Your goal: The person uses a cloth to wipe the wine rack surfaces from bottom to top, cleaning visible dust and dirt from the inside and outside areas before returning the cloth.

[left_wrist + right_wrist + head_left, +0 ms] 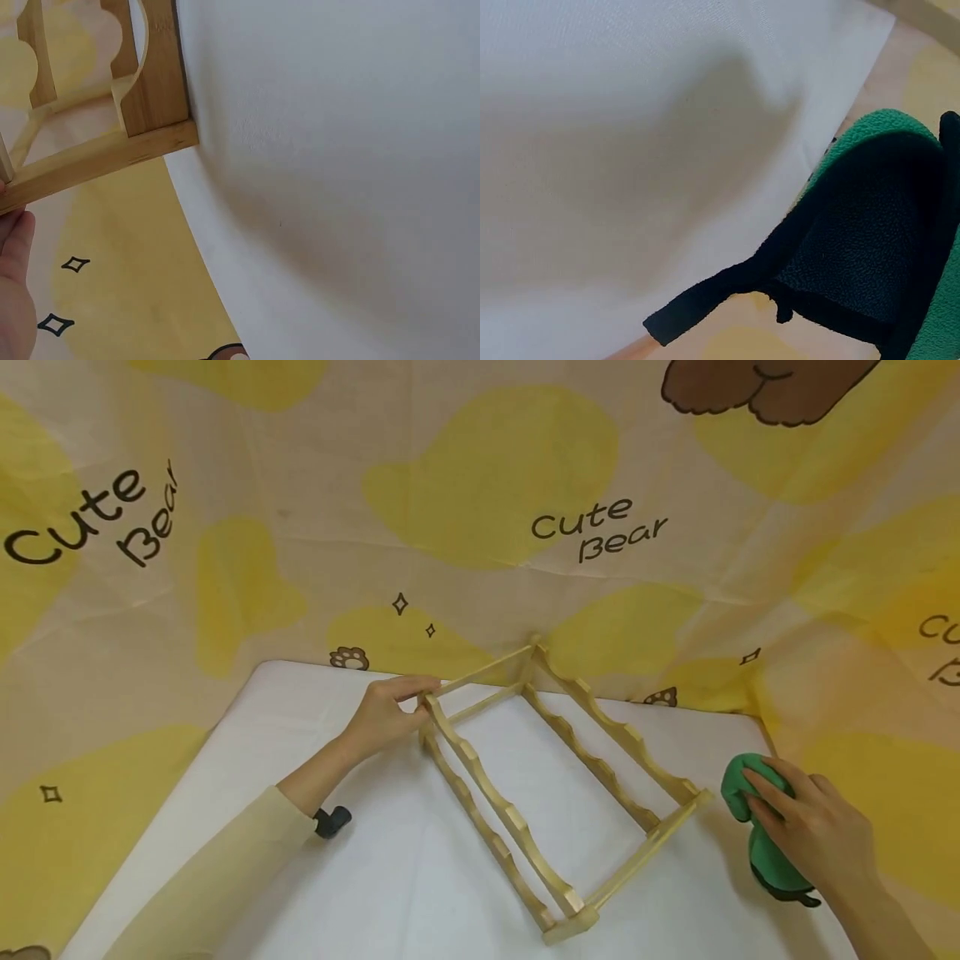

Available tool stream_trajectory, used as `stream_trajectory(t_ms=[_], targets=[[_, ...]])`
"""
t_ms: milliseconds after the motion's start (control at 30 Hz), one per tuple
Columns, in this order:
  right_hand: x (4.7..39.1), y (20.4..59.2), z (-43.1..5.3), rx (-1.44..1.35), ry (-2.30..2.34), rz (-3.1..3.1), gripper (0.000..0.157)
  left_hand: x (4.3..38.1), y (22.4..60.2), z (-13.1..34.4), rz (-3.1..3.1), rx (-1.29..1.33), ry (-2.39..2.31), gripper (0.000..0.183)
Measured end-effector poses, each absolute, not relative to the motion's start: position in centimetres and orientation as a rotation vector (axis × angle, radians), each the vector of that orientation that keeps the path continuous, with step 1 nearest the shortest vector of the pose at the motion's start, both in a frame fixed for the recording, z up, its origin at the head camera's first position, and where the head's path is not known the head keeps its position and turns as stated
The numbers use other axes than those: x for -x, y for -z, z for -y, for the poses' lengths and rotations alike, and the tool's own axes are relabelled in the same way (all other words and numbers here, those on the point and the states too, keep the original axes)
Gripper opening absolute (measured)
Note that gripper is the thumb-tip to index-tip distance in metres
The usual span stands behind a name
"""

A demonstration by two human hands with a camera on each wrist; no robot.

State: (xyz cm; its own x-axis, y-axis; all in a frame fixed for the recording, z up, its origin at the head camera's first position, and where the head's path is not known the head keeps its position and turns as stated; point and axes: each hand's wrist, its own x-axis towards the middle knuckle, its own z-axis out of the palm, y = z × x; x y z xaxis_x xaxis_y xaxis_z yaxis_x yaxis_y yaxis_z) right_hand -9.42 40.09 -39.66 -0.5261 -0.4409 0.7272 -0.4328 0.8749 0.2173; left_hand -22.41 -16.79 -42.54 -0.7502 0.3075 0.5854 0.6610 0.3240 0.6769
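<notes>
A light wooden rack [515, 816] with scalloped rails stands on the white table, set at an angle. My left hand [381, 714] grips its far left corner, thumb and fingers on the end piece. In the left wrist view, the fingers [16, 251] show at the left edge beneath a wooden bar. To the right of the rack, my right hand [828, 831] holds a bunched green cloth [772, 860] with black edging, apart from the wood. The right wrist view shows the cloth's dark inner side [855, 225] and a loose black strap [697, 300].
The white tabletop [360, 885] lies under the rack, with its rounded back edge near the rack's far end. A yellow and pink printed curtain [450, 485] hangs behind and at both sides. A small black device [332, 821] sits at the left wrist.
</notes>
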Motion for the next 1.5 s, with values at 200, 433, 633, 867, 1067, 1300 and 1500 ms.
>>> stream_trajectory(t_ms=[200, 433, 633, 867, 1067, 1300, 1500], targets=[[9.4, 39.7, -40.2, -0.619, 0.003, 2.195, 0.065, 23.6, 42.7, 16.5, 2.274, 0.801, 1.348, 0.038], [9.4, 39.7, -40.2, -0.627, 0.024, 2.212, 0.066, 24.7, 42.8, 15.9, 2.311, 0.758, 1.235, 0.036], [9.4, 39.8, -40.2, -0.632, 0.023, 2.21, 0.066, 24.2, 42.4, 15.1, 2.19, 0.775, 0.862, 0.034], [9.5, 39.9, -40.3, -0.618, -0.009, 2.204, 0.067, 21.0, 41.2, 13.7, 2.074, 0.862, 0.786, 0.032], [9.5, 40.0, -40.2, -0.617, -0.013, 2.206, 0.066, 17.3, 40.2, 12.1, 2.001, 0.975, 0.792, 0.029], [9.4, 40.0, -40.1, -0.628, -0.011, 2.204, 0.067, 13.4, 39.9, 9.9, 1.904, 1.12, 0.761, 0.035], [9.5, 40.0, -40.0, -0.642, -0.02, 2.202, 0.066, 10.6, 40.2, 8.4, 1.832, 1.238, 0.723, 0.047]])
